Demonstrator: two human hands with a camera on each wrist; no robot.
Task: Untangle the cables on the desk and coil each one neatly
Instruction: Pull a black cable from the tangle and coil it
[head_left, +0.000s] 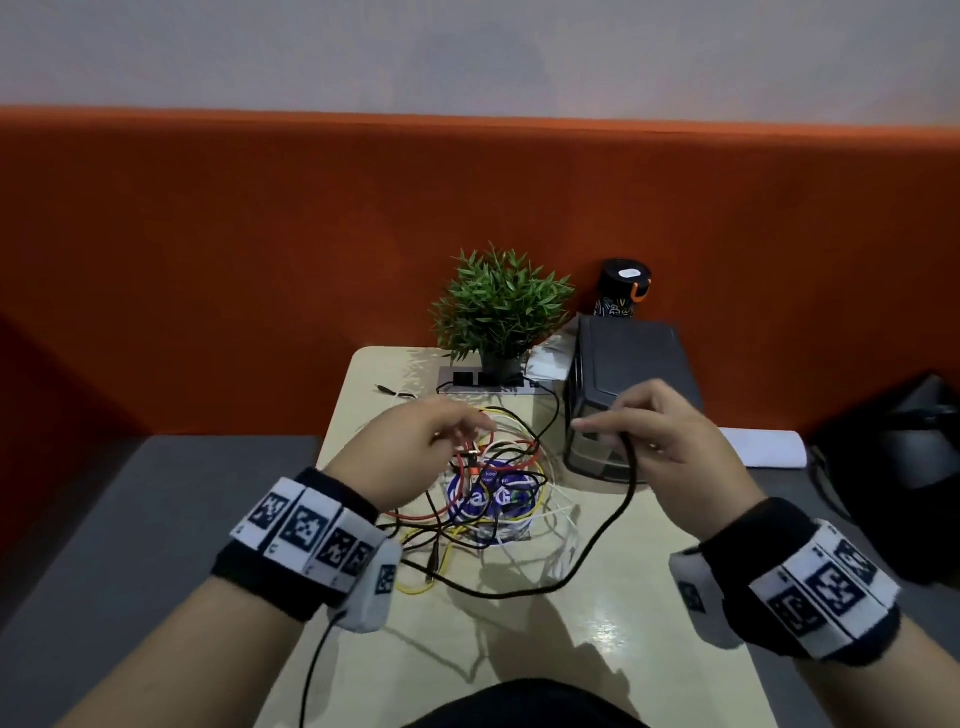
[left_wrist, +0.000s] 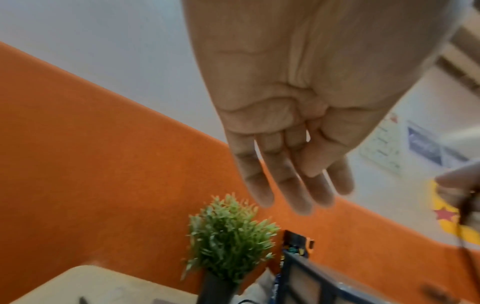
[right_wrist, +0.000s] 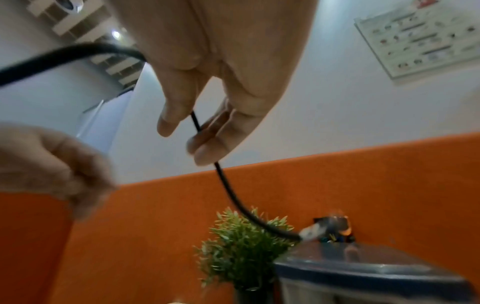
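Observation:
A tangle of red, yellow, white and black cables (head_left: 493, 499) lies in the middle of the beige desk (head_left: 649, 649). My right hand (head_left: 613, 431) is raised over the desk's right side and pinches a black cable (head_left: 602, 535) between thumb and fingers. That cable hangs down and loops back into the tangle. In the right wrist view the right hand (right_wrist: 197, 133) holds the black cable (right_wrist: 228, 189) a short way from its silver plug (right_wrist: 311, 232). My left hand (head_left: 467, 434) hovers over the tangle. In the left wrist view the left hand (left_wrist: 293, 185) has straight fingers and holds nothing.
A potted plant (head_left: 498, 306), a power strip (head_left: 483, 382), a dark tumbler (head_left: 626, 288) and a black drawer box (head_left: 628, 374) stand at the back of the desk against an orange partition (head_left: 260, 260). A black bag (head_left: 914, 467) sits at the right.

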